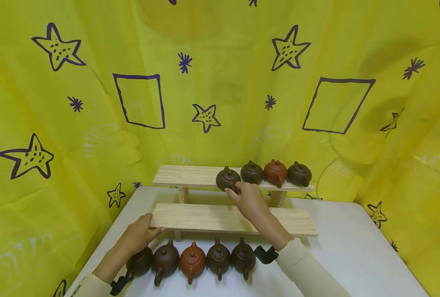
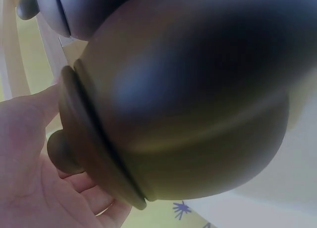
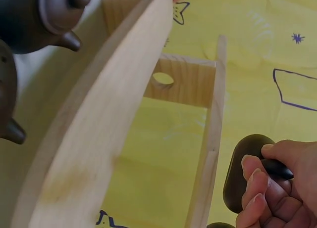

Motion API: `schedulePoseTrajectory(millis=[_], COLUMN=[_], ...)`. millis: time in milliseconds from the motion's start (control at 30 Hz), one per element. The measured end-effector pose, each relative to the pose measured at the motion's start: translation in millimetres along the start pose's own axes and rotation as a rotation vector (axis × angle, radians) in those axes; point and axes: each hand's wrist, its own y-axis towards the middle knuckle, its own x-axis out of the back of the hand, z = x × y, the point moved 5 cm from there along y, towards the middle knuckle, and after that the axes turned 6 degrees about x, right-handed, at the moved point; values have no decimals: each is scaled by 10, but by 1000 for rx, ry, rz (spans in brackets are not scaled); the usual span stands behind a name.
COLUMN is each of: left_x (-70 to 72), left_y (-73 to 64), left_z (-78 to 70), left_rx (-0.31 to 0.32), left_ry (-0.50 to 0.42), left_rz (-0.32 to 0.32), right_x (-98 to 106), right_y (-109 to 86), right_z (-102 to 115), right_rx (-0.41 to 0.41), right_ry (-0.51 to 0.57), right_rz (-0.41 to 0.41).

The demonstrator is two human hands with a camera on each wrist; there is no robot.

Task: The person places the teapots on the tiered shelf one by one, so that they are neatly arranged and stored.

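My right hand (image 1: 251,202) pinches the handle of a dark brown teapot (image 1: 227,178) at the upper wooden shelf (image 1: 186,175). In the right wrist view that teapot (image 3: 247,173) is seen from the side, thumb and fingers on its handle. Two dark teapots and a reddish-brown teapot (image 1: 275,172) stand to its right on the same board. My left hand (image 1: 136,237) holds the left end of the lower shelf board (image 1: 220,218), thumb along its front edge. Close below that hand is a dark teapot (image 1: 140,262), partly covered by the wrist; it looms large in the left wrist view.
In front of the lower board, several teapots line up on the white table (image 1: 339,264), among them a reddish one (image 1: 192,260) and a dark one (image 1: 243,258). Wooden legs (image 1: 277,198) support the boards. A yellow patterned cloth (image 1: 220,82) hangs behind and at both sides.
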Motion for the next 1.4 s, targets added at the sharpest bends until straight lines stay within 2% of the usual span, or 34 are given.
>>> schedulePoseTrajectory(millis=[333,800,1167,1400], left_x=[23,25,18,19], left_y=[6,11,12,1], left_z=[-9,-32,-25,-9], left_rx=[-11,-9,-6,-3], left_ry=[5,-5,-5,-12], left_rz=[-10,0,5,1], right_x=[-85,-107,-99,-19], right_y=[261,420,455,344], right_z=[25,5,-35,-20], right_rx=[-89,-142,-162,-143], right_ry=[-29,-154,-179,-184], right_rz=[36,30,34,82])
